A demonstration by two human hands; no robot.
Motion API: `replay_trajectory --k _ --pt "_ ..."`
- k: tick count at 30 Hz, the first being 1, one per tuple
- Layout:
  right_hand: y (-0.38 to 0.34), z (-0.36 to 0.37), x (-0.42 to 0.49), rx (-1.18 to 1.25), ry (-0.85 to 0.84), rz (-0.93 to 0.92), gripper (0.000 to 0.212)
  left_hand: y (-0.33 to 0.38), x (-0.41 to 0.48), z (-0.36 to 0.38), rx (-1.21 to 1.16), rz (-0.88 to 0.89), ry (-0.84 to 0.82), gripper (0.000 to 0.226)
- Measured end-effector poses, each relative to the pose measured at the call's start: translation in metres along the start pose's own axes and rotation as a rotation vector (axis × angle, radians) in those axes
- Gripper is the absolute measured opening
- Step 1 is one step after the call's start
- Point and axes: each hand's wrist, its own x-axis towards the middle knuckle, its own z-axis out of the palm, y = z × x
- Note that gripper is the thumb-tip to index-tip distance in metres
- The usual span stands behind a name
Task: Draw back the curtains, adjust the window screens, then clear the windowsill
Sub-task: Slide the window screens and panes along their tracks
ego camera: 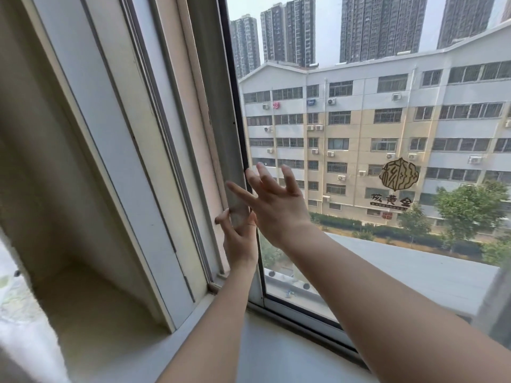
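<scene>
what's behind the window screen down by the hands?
Through the grey window screen mesh, part of the left hand shows dimly, its fingers wrapping the screen's left edge. The right hand is in front, fingers spread. The covered part's pose is too blurred to tell.

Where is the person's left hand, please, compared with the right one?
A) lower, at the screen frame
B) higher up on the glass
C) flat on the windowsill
A: the left hand is below the spread right hand, with its fingers at the screen frame, well above the windowsill.
</scene>
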Motion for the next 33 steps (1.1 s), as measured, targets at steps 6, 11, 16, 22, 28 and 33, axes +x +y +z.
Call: replay_trajectory --k 6,11,16,22,28,33 --pt "0.019 -0.01 -0.029 -0.01 0.0 0.048 0.078 0.012 -0.038 0.022 0.042 0.011 -0.019 0.042" --pt "0.047 -0.011 -0.063 -0.02 -0.012 0.091 0.073 0.028 -0.083 0.041 -0.003 0.057 -0.069 0.047" --pt "0.072 -0.014 -0.099 -0.003 -0.015 0.109 0.073 0.036 -0.121 0.063 -0.112 0.09 -0.108 0.08" --pt "0.103 -0.017 -0.139 -0.128 -0.024 0.073 0.069 0.043 -0.162 0.085 -0.119 0.072 -0.139 0.079" --pt "0.126 -0.023 -0.169 -0.233 -0.017 0.066 0.07 0.054 -0.197 0.103 -0.101 0.07 -0.16 0.079" --pt "0.137 -0.032 -0.19 -0.343 -0.031 0.022 0.066 0.064 -0.227 0.117 -0.083 0.07 -0.203 0.087"
